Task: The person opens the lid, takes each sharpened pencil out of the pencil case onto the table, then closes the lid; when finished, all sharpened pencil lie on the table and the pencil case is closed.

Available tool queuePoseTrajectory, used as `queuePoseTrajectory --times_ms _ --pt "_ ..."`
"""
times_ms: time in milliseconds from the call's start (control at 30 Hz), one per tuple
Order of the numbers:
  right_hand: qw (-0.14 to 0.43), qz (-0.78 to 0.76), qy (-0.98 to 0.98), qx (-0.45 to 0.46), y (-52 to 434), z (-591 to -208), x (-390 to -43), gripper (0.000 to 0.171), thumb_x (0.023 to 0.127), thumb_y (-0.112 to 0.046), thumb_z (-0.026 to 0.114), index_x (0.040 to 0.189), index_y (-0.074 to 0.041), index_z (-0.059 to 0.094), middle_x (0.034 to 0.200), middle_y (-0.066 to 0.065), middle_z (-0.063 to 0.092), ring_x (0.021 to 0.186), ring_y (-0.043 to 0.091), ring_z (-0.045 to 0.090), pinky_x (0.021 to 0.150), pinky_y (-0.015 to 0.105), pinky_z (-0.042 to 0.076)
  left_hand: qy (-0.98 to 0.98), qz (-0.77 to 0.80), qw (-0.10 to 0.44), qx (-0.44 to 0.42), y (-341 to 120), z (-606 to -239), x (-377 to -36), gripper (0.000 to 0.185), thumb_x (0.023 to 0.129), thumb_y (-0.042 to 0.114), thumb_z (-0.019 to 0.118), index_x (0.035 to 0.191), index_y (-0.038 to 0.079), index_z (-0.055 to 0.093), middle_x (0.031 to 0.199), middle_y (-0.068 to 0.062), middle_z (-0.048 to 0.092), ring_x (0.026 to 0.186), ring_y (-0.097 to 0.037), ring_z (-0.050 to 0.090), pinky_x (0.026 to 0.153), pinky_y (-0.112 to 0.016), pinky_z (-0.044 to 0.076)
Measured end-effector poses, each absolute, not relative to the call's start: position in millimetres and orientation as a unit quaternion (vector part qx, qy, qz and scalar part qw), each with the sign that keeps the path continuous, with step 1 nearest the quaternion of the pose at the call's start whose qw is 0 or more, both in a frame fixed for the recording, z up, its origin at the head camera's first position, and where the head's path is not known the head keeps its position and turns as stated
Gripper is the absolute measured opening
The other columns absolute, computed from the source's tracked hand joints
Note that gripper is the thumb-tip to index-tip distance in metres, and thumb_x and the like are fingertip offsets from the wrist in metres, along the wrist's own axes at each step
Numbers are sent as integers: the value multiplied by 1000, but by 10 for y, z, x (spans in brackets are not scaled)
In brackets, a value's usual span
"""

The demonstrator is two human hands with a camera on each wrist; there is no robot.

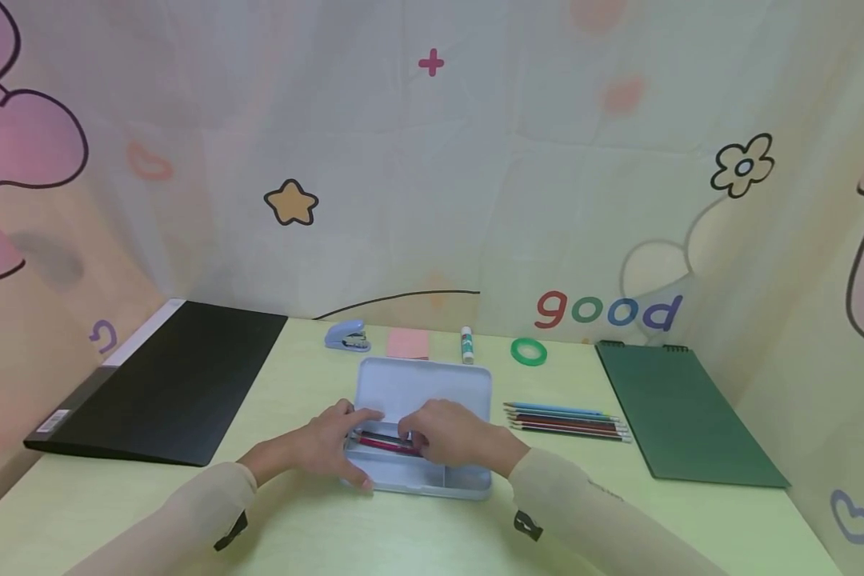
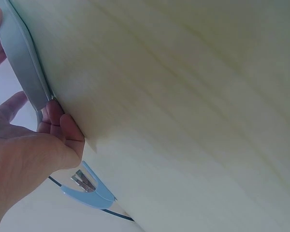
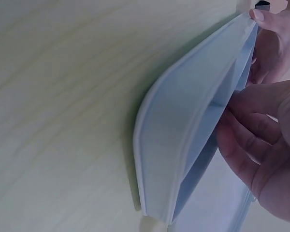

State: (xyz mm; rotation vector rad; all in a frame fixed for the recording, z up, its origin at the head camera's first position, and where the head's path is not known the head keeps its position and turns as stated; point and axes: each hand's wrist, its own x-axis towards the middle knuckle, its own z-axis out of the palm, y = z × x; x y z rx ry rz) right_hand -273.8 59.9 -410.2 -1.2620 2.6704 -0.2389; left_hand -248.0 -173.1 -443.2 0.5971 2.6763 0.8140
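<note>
1. An open pale blue pencil case (image 1: 423, 384) is seen in the middle of the desk (image 1: 317, 528), its lid laid back flat and its tray toward the person.
2. A few pencils (image 1: 385, 442), one of them red, are already laid in the tray's long compartment, and both hands are placed over them.
3. The left hand (image 1: 324, 444) is rested on the left end of the tray with its fingers (image 1: 363, 416) stretched fairly straight onto the pencils; from the left wrist view the lower fingers are seen against the case's edge.
4. The right hand (image 1: 446, 432) is bent over the tray with its fingers curled down on the pencils; whether one is actually pinched cannot be told.
5. A row of coloured pencils (image 1: 565, 421) is left on the desk just to the right of the case, so the filling is judged only partly done.
6. Untouched along the back are a blue stapler (image 1: 347, 336), a pink notepad (image 1: 407, 343), a glue stick (image 1: 466, 345) and a green tape roll (image 1: 529, 351).
7. A black folder (image 1: 166, 384) lies at the left, a green spiral notebook (image 1: 680, 416) at the right.
8. The word "good" (image 1: 608, 310) can be read in coloured letters on the backdrop; the labels on the glue stick and the folder are too small to be read.
</note>
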Motion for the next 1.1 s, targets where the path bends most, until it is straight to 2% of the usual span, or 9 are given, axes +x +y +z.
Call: queuePoseTrajectory --times_ms 167,533,867,1100 --pt "97 -75 896 -426 593 -4067 -2739 21 89 -7 72 108 -16 75 82 -7 72 73 5 57 78 22 49 927 283 145 201 -1731 -4427 -2477 93 68 41 91 147 17 47 111 -8 42 101 -22 41 82 -37 37" --pt "99 -11 894 -436 518 -4052 -2759 27 87 -7 72 111 -19 73 83 -8 72 69 7 54 73 22 45 925 286 149 201 -1744 -4434 -2488 94 68 42 91 147 19 46 111 -7 42 100 -22 42 81 -36 37" --pt "138 -20 892 -430 531 -4035 -2780 28 86 -6 73 109 -21 70 83 -8 69 72 8 55 75 22 46 924 288 152 201 -1734 -4460 -2495 93 69 42 90 147 19 46 112 -7 42 102 -22 42 82 -37 38" --pt "186 -93 893 -400 574 -4006 -2790 28 88 -4 69 113 -18 71 93 -7 72 81 6 60 82 24 51 926 286 156 190 -1723 -4435 -2486 93 68 41 91 147 20 47 111 -6 43 101 -21 41 81 -37 38"
